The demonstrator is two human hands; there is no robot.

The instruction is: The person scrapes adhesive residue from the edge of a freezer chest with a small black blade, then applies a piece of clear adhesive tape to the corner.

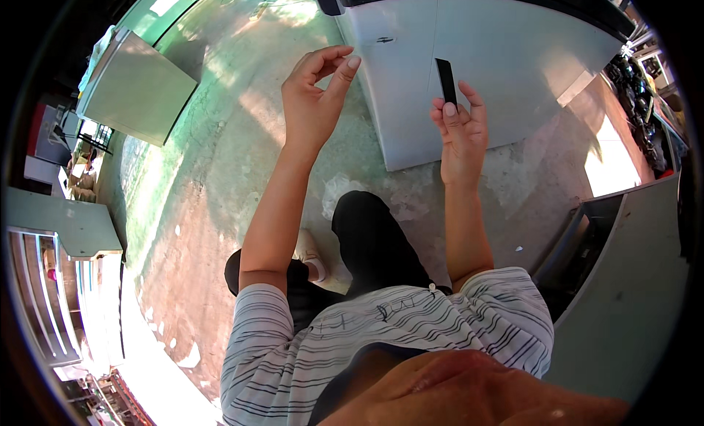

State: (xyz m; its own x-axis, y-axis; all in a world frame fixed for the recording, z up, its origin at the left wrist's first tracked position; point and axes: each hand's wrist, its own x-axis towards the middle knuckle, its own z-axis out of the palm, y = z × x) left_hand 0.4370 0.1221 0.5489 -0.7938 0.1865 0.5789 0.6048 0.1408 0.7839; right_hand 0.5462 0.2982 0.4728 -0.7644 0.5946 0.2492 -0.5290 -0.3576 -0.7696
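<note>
In my right hand (463, 136), a flat black strip with a slanted tip (445, 81) stands almost upright, pinched between thumb and fingers. It looks like a blade, but its exact kind is unclear. My left hand (317, 89) is raised to the left of it, fingers curled and thumb tip close to the index fingertip. Whether anything thin sits in that pinch does not show. Both hands are in front of a large white box-shaped cabinet (499, 67) with a dark top edge. A small dark mark (385, 39) shows on its side. Neither hand visibly touches the cabinet.
A grey-green cabinet (136, 89) stands at the far left, with another grey-green panel (66, 221) and a wire rack (44, 287) nearer. At right are a grey open-sided cabinet (623, 279) and a heap of black plastic (634, 107). The concrete floor (220, 147) is stained.
</note>
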